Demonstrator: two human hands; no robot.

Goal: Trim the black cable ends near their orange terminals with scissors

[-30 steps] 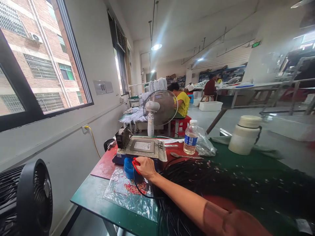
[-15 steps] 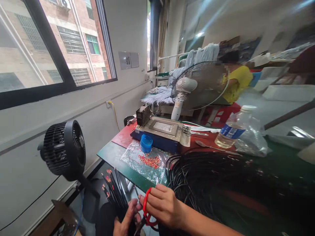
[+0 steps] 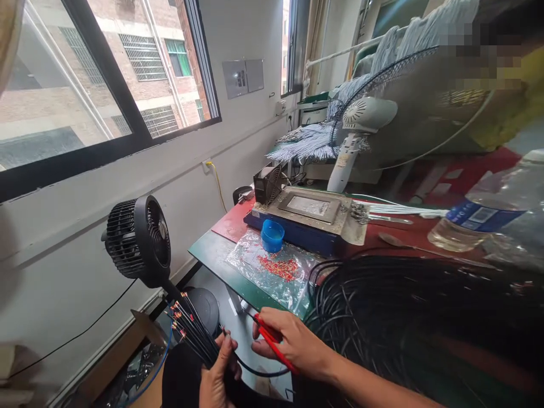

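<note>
My left hand [image 3: 219,365], low in the middle, is closed with thumb and fingers pinching a thin black cable [image 3: 263,373] whose stripped end pokes up above the thumb. Beside it, a bundle of black cables [image 3: 198,337] with bare reddish and copper-coloured ends leans up over my dark-clothed leg; whether the same hand also grips this bundle is hidden. My right hand [image 3: 291,340], a little apart on the right, is wrapped around red-handled scissors [image 3: 272,341], their dark blades pointing up and left towards the table edge.
On the table, small red bits [image 3: 278,267] lie on a clear plastic bag [image 3: 242,256] by a blue cup [image 3: 272,236]. Behind stands a heating device [image 3: 297,226]. A large black cable coil [image 3: 335,306] and a bottle [image 3: 476,221] are right; a black fan [image 3: 138,241] is left.
My hands have moved apart; before, they were close together with the scissors between them. The scissors have tilted to the left. The view has turned, so the table sits farther right.
</note>
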